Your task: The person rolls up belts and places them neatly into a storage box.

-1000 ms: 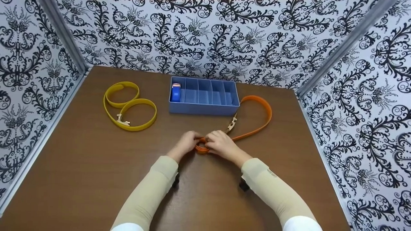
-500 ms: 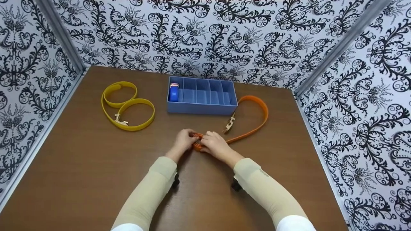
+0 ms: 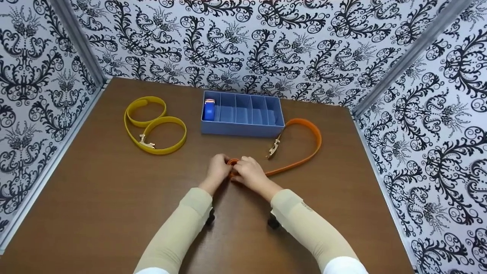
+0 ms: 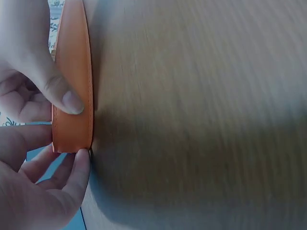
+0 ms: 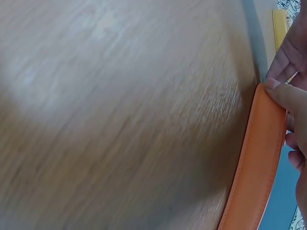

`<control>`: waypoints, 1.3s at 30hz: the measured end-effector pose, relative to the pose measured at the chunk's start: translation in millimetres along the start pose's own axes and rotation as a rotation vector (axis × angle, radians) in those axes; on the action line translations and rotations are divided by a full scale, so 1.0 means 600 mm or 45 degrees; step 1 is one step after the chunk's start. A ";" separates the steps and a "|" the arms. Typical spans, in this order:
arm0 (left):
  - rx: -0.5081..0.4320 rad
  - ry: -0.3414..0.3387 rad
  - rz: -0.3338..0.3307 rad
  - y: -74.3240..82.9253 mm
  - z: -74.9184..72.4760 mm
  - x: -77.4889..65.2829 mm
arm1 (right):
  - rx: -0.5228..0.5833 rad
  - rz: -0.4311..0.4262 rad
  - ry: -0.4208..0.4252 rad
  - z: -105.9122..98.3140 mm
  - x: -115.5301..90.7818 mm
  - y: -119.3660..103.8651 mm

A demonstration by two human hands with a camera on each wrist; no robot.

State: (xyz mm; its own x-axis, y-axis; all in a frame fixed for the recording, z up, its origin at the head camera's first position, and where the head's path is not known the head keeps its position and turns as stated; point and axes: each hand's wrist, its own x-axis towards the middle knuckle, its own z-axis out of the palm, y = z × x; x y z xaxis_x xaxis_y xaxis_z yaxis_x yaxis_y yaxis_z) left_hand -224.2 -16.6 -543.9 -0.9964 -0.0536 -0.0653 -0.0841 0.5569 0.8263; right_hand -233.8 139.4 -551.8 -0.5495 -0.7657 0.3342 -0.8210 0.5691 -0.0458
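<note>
An orange belt (image 3: 300,161) runs across the table, its near end rolled into a small coil (image 3: 233,163) between the two hands. The left hand (image 3: 217,168) grips the coil's left side. From the right, the right hand (image 3: 250,172) pinches it, covering much of the coil. In the left wrist view, the right thumb presses the orange strap (image 4: 74,72) while the left fingers (image 4: 79,175) touch its lower edge. The right wrist view has the right thumb on the strap's upper end. The belt's gold buckle (image 3: 274,147) lies free, just in front of the box.
A blue divided box (image 3: 243,128) stands at the back, with a rolled blue belt (image 3: 209,110) in its leftmost compartment. A yellow belt (image 3: 179,144) with a gold buckle lies loosely looped at the left. Patterned walls enclose the table's back and sides.
Both hands have shifted slightly left with the coil, the right hand further, so it covers more of the coil. The loose orange loop's far curve has dropped a little toward the front.
</note>
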 end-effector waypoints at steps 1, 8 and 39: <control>-0.001 -0.009 0.015 0.000 0.000 0.000 | 0.004 -0.015 -0.001 -0.001 -0.001 0.003; 0.032 -0.076 0.092 -0.001 -0.003 0.001 | 0.062 -0.069 -0.046 -0.014 -0.014 0.024; -0.029 -0.197 0.342 -0.016 0.008 0.018 | -0.101 -0.136 -0.033 -0.015 -0.008 -0.001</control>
State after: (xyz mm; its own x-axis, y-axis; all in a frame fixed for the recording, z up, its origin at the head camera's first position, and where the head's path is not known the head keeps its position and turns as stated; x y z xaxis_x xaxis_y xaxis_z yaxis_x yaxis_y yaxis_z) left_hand -234.0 -18.7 -555.0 -0.9724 0.2212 0.0742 0.1811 0.5155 0.8375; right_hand -229.1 145.4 -545.0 -0.4643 -0.8300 0.3091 -0.8606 0.5052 0.0637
